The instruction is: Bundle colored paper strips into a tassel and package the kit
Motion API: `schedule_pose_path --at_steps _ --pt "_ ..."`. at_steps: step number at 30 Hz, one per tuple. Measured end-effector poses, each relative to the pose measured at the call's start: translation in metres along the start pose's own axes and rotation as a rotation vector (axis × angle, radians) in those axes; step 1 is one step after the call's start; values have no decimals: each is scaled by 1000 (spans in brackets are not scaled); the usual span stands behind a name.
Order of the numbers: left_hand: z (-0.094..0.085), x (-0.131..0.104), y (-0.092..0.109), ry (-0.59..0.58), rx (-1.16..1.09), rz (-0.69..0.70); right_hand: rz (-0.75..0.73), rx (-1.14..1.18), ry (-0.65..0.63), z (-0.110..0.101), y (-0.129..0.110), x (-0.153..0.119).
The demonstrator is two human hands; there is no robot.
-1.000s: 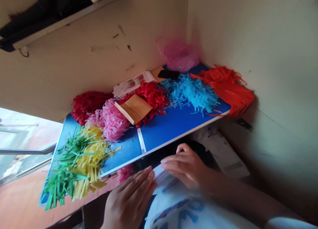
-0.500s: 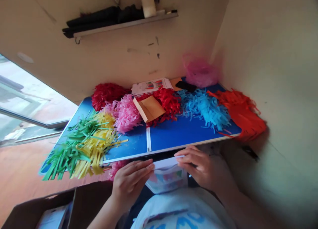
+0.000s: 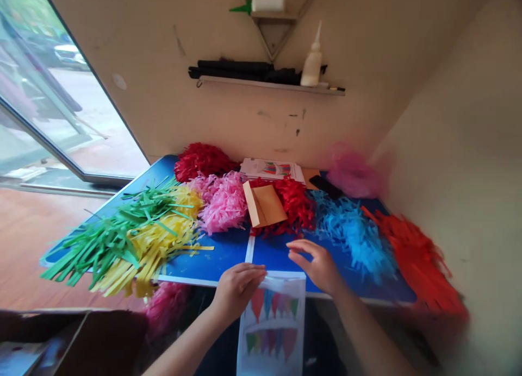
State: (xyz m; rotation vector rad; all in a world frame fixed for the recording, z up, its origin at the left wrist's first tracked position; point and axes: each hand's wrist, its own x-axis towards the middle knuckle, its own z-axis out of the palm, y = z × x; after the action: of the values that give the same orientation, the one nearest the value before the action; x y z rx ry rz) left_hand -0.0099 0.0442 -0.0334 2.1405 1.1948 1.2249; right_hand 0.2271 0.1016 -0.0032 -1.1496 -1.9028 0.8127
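My left hand (image 3: pixel 240 289) is closed on the upper left corner of a plastic packet (image 3: pixel 272 324) printed with rows of coloured pennants. The packet hangs upright at the table's front edge. Just beyond its upper right corner is my right hand (image 3: pixel 320 264), thumb and fingers apart and holding nothing. Ahead of both hands a folded brown paper piece (image 3: pixel 269 205) rests on a dark red fringe bundle (image 3: pixel 299 210). Pink fringe (image 3: pixel 223 205) lies to its left and blue fringe (image 3: pixel 354 229) to its right.
Green (image 3: pixel 101 240) and yellow fringe (image 3: pixel 159 245) overhang the left of the blue table (image 3: pixel 228 256); orange fringe (image 3: pixel 420 267) hangs off its right. Printed sheets (image 3: pixel 272 169), a black phone (image 3: pixel 325 187) and a pink bag (image 3: pixel 356 172) lie at the back. An open cardboard box (image 3: pixel 110 343) stands lower left.
The packet has gone from tilted near my lap to hanging upright at the table edge. My right hand has let go of its upper edge. The head view has tilted up.
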Motion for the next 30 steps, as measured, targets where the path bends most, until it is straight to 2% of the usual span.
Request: schedule_pose_path --at_steps 2,5,7,9,10,13,15,17,19,22,24,26,28,30 --pt "6 1 -5 47 -5 -25 64 -9 -9 16 -4 38" --pt "16 3 -10 90 49 -44 143 -7 7 52 -2 96" --pt "18 4 -13 98 78 -36 163 12 4 71 2 126" --pt "16 2 -16 98 87 -10 171 51 -9 74 5 142" --pt "13 0 -17 101 96 3 167 73 -7 68 5 144" --pt "4 -4 -24 166 76 -41 134 168 45 28 1 133" --pt "0 1 -26 269 -63 -155 100 344 87 -7 -7 116" --pt "-3 16 -25 390 -339 -302 74 525 91 -34 -13 98" --pt "-4 37 -18 445 -722 -422 62 585 76 -48 -16 83" --pt "-7 64 1 328 -1253 -555 79 593 74 -48 -13 70" --pt "-9 72 13 263 -1412 -666 125 631 71 -42 -10 66" --pt "-12 72 20 298 -1446 -788 150 611 108 -35 -7 60" --pt "-16 69 23 372 -1440 -878 62 487 325 -26 -8 48" --pt "-19 66 22 439 -1434 -941 -159 260 573 -16 -13 29"
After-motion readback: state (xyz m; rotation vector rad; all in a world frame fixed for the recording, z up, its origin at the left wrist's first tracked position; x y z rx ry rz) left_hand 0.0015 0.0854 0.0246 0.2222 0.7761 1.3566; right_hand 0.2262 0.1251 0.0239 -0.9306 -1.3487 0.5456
